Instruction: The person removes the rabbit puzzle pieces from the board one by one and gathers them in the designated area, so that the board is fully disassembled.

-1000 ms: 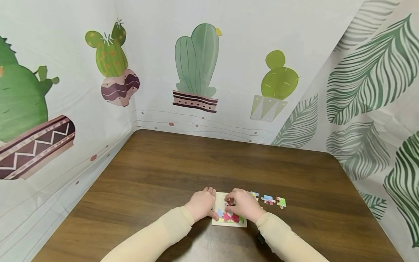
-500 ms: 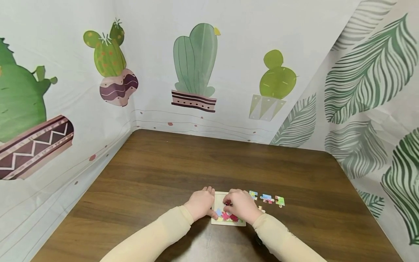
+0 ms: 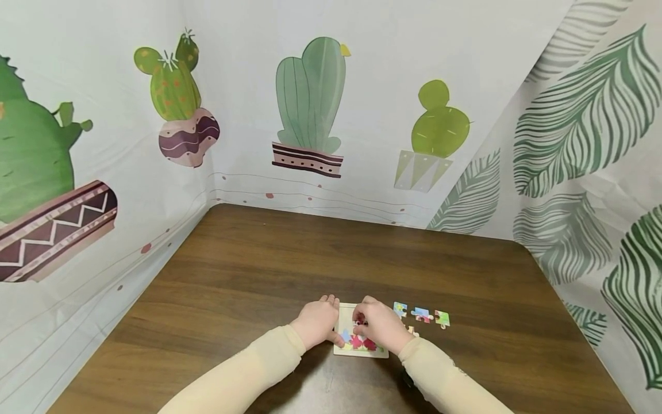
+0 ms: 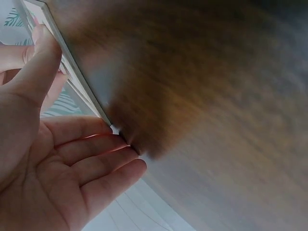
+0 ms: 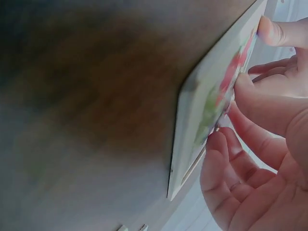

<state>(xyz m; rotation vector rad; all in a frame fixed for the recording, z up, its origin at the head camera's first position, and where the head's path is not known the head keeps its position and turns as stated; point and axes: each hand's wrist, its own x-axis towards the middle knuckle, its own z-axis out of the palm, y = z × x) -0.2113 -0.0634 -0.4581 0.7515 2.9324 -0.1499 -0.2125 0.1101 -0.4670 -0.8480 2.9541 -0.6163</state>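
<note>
A small, pale-rimmed puzzle tray (image 3: 362, 354) lies on the table near the front, with red, green and blue pieces (image 3: 357, 342) along its near part. My left hand (image 3: 315, 323) rests at the tray's left edge, fingers straight on the table side and thumb on the near-left rim. Over the tray's right half, my right hand (image 3: 380, 325) pinches a dark red puzzle piece with eyes (image 3: 359, 323) between thumb and fingers, close on the board. In the right wrist view the fingertips are right at the tray surface (image 5: 211, 103) and hide most of that piece.
Loose puzzle pieces lie right of the tray: a blue-yellow piece (image 3: 400, 309), a blue-pink piece (image 3: 422, 314) and a green one (image 3: 442, 318). Another piece (image 3: 412, 331) peeks out by the right wrist. Cactus-print cloth (image 3: 310, 103) stands behind the brown table (image 3: 289, 253).
My right hand has shifted slightly left over the tray, uncovering more of the loose piece by its wrist. The left hand stays in place at the tray edge.
</note>
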